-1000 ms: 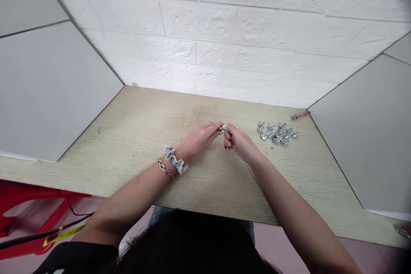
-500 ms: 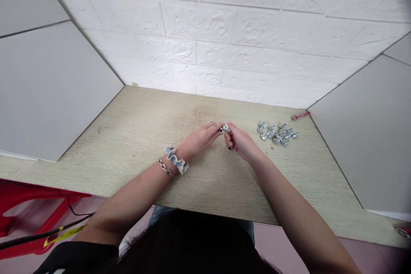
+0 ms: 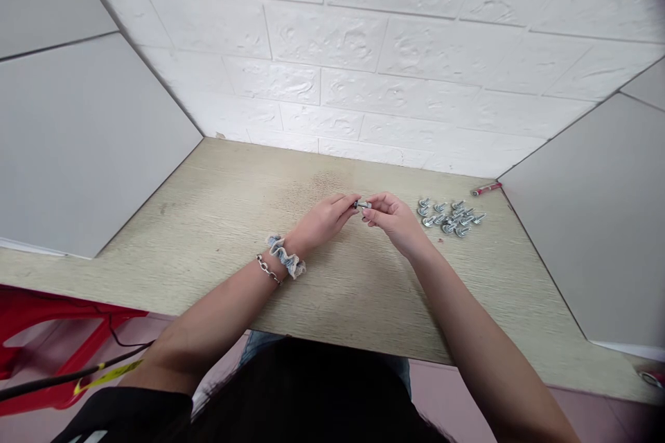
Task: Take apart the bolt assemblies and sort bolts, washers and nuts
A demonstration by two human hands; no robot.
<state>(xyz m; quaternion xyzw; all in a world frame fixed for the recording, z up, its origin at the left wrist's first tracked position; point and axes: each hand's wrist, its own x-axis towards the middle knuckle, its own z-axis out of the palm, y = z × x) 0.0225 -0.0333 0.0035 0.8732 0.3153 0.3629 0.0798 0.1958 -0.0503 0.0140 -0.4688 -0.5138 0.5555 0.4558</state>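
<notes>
A white brick-patterned wall (image 3: 332, 48) fills the top of the frame, flanked by a smooth grey left panel (image 3: 104, 145) and a matching right panel (image 3: 597, 221). A slim red object (image 3: 487, 189) lies at right of centre on the pale surface (image 3: 233, 173), near the right panel's far corner. At lower left, a dark cable (image 3: 62, 379) and a yellow strip (image 3: 109, 375) cross before red furniture (image 3: 31, 311), with pinkish floor (image 3: 592, 408) along the bottom.

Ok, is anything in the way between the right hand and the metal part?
Nothing visible: the right hand touches the metal part directly, with the left hand at its other end.
</notes>
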